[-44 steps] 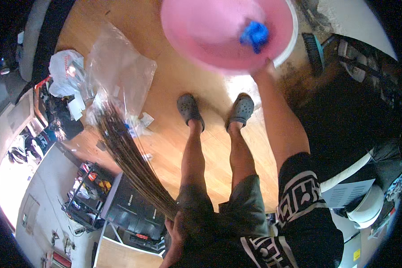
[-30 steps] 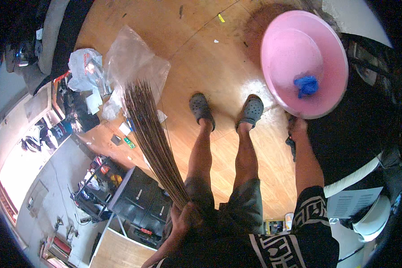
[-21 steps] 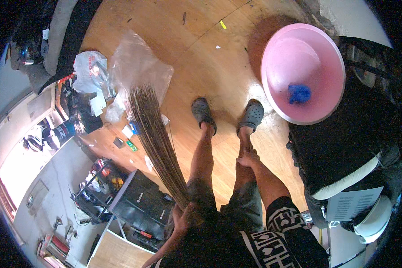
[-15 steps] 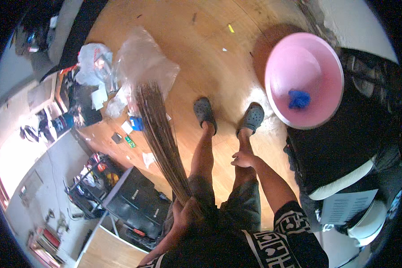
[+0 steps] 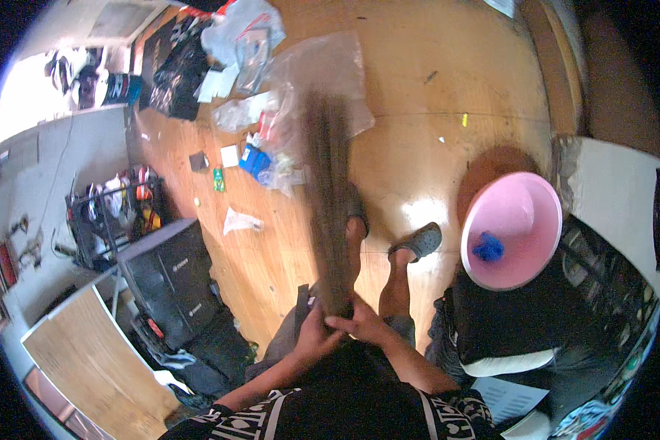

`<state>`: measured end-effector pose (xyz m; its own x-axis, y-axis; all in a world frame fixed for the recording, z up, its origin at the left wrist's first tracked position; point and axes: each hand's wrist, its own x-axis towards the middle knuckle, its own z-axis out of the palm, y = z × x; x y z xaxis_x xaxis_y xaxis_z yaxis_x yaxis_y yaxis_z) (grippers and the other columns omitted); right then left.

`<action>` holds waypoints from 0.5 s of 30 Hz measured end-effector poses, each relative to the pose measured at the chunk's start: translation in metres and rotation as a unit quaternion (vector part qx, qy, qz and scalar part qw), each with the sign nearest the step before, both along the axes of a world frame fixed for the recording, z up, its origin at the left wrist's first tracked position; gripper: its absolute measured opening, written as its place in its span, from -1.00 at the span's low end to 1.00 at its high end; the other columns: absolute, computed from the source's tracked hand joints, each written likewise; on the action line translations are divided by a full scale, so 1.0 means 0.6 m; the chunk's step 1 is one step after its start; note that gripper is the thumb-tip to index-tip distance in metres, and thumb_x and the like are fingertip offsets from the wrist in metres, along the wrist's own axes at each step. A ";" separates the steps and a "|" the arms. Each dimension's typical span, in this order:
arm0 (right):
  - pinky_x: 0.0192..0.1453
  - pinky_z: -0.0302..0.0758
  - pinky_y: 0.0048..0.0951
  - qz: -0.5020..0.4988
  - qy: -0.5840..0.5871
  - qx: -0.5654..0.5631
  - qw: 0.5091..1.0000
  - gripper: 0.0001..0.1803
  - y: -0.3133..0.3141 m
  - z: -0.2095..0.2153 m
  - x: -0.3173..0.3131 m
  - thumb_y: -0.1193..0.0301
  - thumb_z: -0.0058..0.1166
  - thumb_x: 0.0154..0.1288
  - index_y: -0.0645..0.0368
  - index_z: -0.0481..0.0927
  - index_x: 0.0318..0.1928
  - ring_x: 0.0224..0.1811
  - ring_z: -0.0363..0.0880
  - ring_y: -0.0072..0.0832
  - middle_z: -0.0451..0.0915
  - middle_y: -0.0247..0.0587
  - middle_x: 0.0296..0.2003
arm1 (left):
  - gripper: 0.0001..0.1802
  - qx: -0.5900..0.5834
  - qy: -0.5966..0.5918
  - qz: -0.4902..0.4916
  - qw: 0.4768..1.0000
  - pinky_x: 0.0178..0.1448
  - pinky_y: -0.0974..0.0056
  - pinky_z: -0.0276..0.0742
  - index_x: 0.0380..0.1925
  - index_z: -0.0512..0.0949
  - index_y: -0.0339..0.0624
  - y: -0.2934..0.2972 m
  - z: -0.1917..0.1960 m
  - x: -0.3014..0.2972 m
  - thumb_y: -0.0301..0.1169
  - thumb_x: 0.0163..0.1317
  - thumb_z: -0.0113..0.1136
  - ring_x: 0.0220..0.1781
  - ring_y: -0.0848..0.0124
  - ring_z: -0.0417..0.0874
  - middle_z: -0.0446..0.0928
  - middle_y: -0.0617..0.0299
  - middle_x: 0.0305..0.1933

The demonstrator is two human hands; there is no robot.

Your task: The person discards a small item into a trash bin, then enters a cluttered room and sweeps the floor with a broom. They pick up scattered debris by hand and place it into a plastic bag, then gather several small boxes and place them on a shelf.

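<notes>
A brown stick broom [image 5: 328, 198], smeared by motion, reaches from my lap out over the floor. My left hand [image 5: 318, 334] is closed round its bound end. Against the same end, from the other side, my right hand [image 5: 358, 323] is wrapped with its thumb near the left hand. The bristle tips overlap a clear plastic sheet [image 5: 352, 66] on the wooden floor [image 5: 271, 249]. Left of the broom lie a blue packet [image 5: 254, 160], a small green packet [image 5: 218, 180] and a scrap of white plastic [image 5: 240, 221].
On the right, a pink basin [image 5: 517, 257] holds a crumpled blue thing [image 5: 489, 247]. Black bags [image 5: 180, 81] and a whitish plastic bag [image 5: 249, 33] lie at the far left. A black case [image 5: 176, 275] and a wooden board [image 5: 99, 352] stand at near left.
My right hand has come from beside my right leg onto the broom. The broom has swung more upright in view, and the whole view has shifted.
</notes>
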<state>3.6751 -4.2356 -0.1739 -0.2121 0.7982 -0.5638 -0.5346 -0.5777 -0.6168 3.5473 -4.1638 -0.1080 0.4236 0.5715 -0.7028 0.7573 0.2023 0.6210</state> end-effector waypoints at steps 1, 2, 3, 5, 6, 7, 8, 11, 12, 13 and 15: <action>0.27 0.33 -0.31 -0.023 0.008 -0.032 0.999 -0.18 0.007 -0.005 -0.002 0.23 0.27 0.15 0.33 0.15 0.30 0.20 0.37 -0.29 0.40 -0.03 0.13 | -0.41 0.006 0.011 -0.041 0.999 0.20 0.12 0.40 0.03 0.40 -0.35 0.007 0.001 -0.001 -0.16 0.13 0.29 0.14 0.05 0.50 0.45 -0.11 0.08; 0.27 0.33 -0.31 -0.047 0.015 -0.066 0.997 -0.19 0.013 -0.014 0.002 0.26 0.27 0.15 0.32 0.16 0.30 0.19 0.38 -0.31 0.41 -0.05 0.12 | -0.41 0.015 0.015 -0.078 0.997 0.22 0.10 0.38 0.03 0.40 -0.34 0.016 0.002 -0.002 -0.14 0.14 0.28 0.15 0.02 0.47 0.42 -0.12 0.10; 0.26 0.34 -0.31 -0.069 0.022 -0.116 0.991 -0.21 0.021 -0.024 0.008 0.29 0.26 0.14 0.30 0.17 0.29 0.18 0.39 -0.32 0.41 -0.06 0.11 | -0.41 0.015 0.012 -0.114 0.993 0.22 0.09 0.38 0.03 0.41 -0.34 0.028 0.004 -0.005 -0.13 0.15 0.27 0.15 -0.01 0.46 0.42 -0.12 0.09; 0.17 0.41 -0.25 -0.070 -0.228 -0.110 0.965 -0.28 0.031 -0.042 0.035 0.28 0.29 0.10 0.22 0.29 0.23 0.10 0.47 -0.25 0.51 -0.09 -0.01 | -0.42 0.022 -0.008 -0.175 0.984 0.23 0.07 0.36 0.03 0.42 -0.33 0.053 0.010 -0.012 -0.12 0.16 0.25 0.15 -0.05 0.44 0.41 -0.14 0.08; 0.12 0.46 -0.23 -0.108 -0.197 -0.154 0.962 -0.31 0.036 -0.049 0.049 0.29 0.29 0.08 0.19 0.33 0.21 0.04 0.50 -0.25 0.53 -0.11 -0.06 | -0.48 -0.014 -0.022 -0.143 0.989 0.21 0.06 0.38 0.00 0.45 -0.32 0.064 0.012 -0.014 -0.14 0.19 0.22 0.12 -0.04 0.46 0.42 -0.13 0.07; 0.03 0.52 -0.24 -0.173 -0.023 -0.241 0.955 -0.33 0.040 -0.053 0.066 0.36 0.28 0.08 0.18 0.33 0.21 -0.03 0.54 -0.30 0.53 -0.16 -0.08 | -0.50 -0.021 -0.018 -0.128 0.991 0.20 0.07 0.38 -0.02 0.46 -0.33 0.078 0.014 -0.020 -0.15 0.19 0.21 0.12 -0.04 0.47 0.43 -0.13 0.06; -0.04 0.55 -0.32 -0.155 -0.112 -0.212 0.958 -0.38 0.045 -0.055 0.081 0.42 0.23 0.12 0.21 0.31 0.20 -0.07 0.54 -0.37 0.54 -0.17 -0.09 | -0.51 -0.026 -0.014 -0.114 0.993 0.20 0.08 0.39 -0.03 0.46 -0.33 0.092 0.012 -0.026 -0.16 0.20 0.21 0.11 -0.03 0.47 0.44 -0.13 0.05; -0.11 0.55 -0.40 -0.119 -0.234 -0.236 0.936 -0.41 0.061 -0.053 0.114 0.49 0.17 0.15 0.23 0.29 0.19 -0.17 0.55 -0.43 0.53 -0.17 -0.12 | -0.57 -0.006 0.000 -0.038 0.999 0.17 0.10 0.40 -0.07 0.48 -0.33 0.140 -0.014 -0.046 -0.20 0.21 0.19 0.08 -0.01 0.49 0.46 -0.11 -0.01; -0.06 0.53 -0.37 -0.107 -0.246 -0.263 0.927 -0.36 0.064 -0.047 0.120 0.47 0.21 0.12 0.23 0.27 0.22 -0.13 0.54 -0.41 0.52 -0.14 -0.09 | -0.59 -0.008 0.016 -0.009 1.000 0.16 0.11 0.41 -0.09 0.49 -0.32 0.155 -0.026 -0.055 -0.21 0.22 0.18 0.07 -0.01 0.50 0.47 -0.10 -0.03; -0.01 0.50 -0.34 -0.093 -0.260 -0.268 0.923 -0.30 0.067 -0.039 0.124 0.44 0.24 0.09 0.23 0.26 0.25 -0.09 0.52 -0.38 0.52 -0.12 -0.06 | -0.61 -0.003 0.011 -0.006 1.000 0.13 0.11 0.43 -0.10 0.49 -0.31 0.175 -0.046 -0.064 -0.22 0.21 0.18 0.04 0.01 0.52 0.47 -0.09 -0.05; 0.04 0.48 -0.32 -0.039 -0.302 -0.282 0.910 -0.31 0.074 -0.027 0.124 0.49 0.26 0.07 0.31 0.25 0.22 -0.06 0.50 -0.36 0.51 -0.07 -0.06 | -0.65 -0.018 0.021 -0.004 1.000 0.07 0.12 0.46 -0.13 0.50 -0.29 0.227 -0.099 -0.083 -0.25 0.20 0.18 -0.02 0.03 0.54 0.48 -0.07 -0.07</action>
<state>3.7496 -4.1914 -0.1901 0.3173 0.3450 -0.8834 -0.2506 -0.8679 -0.4290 3.4976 -4.0275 -0.1674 0.3978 0.5422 -0.7401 0.7840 0.2181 0.5812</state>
